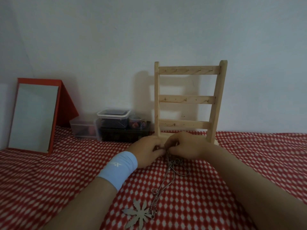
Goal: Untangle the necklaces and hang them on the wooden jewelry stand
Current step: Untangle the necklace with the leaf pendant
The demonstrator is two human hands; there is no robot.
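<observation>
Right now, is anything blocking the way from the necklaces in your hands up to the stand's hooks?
Nothing visible does. The wooden jewelry stand rises directly behind the left hand and right hand, its hooks bare. Both pinch the necklaces, which trail tangled toward the leaf pendant.

Dim, flat indoor light, cool grey cast. The wooden stand just behind the grip throws 1 soft shadow leftward onto the wall, so the source sits right of the grip. Everything soft, noisy; necklaces at the grip smear into 1 blur. Wide-angle bend and darkening far from the grip, toward corners.
</observation>
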